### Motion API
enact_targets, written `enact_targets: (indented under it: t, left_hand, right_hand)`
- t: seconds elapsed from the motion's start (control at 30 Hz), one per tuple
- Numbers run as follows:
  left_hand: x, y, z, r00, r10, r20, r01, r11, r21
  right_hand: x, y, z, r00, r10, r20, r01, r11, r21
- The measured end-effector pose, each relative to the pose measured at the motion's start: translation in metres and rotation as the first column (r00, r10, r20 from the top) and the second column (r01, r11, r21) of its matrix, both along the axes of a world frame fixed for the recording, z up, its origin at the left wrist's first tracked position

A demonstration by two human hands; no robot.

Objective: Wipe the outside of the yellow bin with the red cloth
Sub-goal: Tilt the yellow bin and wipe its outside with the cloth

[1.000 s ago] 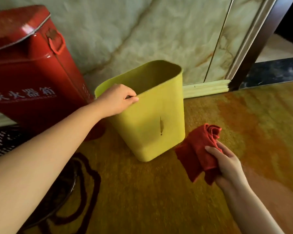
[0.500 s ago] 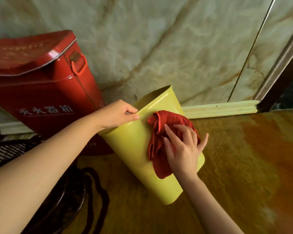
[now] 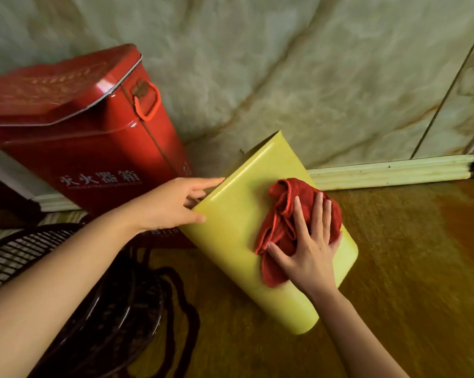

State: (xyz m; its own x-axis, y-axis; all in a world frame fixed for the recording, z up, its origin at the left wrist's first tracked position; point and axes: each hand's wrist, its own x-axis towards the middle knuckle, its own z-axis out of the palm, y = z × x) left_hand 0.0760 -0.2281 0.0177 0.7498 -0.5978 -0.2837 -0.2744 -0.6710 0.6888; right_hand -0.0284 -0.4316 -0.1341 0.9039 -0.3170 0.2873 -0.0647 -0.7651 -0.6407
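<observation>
The yellow bin (image 3: 238, 219), tilted on the floor, is gripped at its rim by the left hand (image 3: 170, 207) while the red cloth (image 3: 287, 214) is pressed flat under the right hand's (image 3: 309, 252) spread fingers (image 3: 298, 214); firm, overlapping strokes are advised.

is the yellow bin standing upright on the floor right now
No, the yellow bin is tipped over at a slant, its rim gripped by the left hand while the right hand presses the red cloth on its side.

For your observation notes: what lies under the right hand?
The bunched red cloth, pressed against the tilted yellow bin by the right hand. The bin surface beneath the cloth is covered.
</observation>
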Motion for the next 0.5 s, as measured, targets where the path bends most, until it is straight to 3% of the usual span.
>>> enact_targets:
  t: [0.17,0.33,0.43,0.5]
  left_hand:
    - [0.002,-0.010,0.006,0.995,-0.070,-0.067,0.067,0.997,-0.044]
    - [-0.001,-0.017,0.008,0.984,-0.115,-0.133,0.106,0.992,-0.073]
    - [-0.006,-0.026,0.006,0.966,-0.168,-0.197,0.150,0.983,-0.105]
    - [0.001,-0.033,0.007,0.960,-0.202,-0.194,0.185,0.977,-0.104]
  right_hand:
    - [-0.003,-0.005,-0.011,0.993,-0.090,0.072,0.082,0.991,0.103]
    - [-0.029,-0.008,-0.032,0.952,-0.303,-0.028,0.293,0.886,0.359]
    - [-0.001,0.013,-0.003,0.943,-0.294,0.153,0.232,0.915,0.329]
    - [0.037,0.015,0.027,0.932,-0.234,0.276,0.183,0.963,0.200]
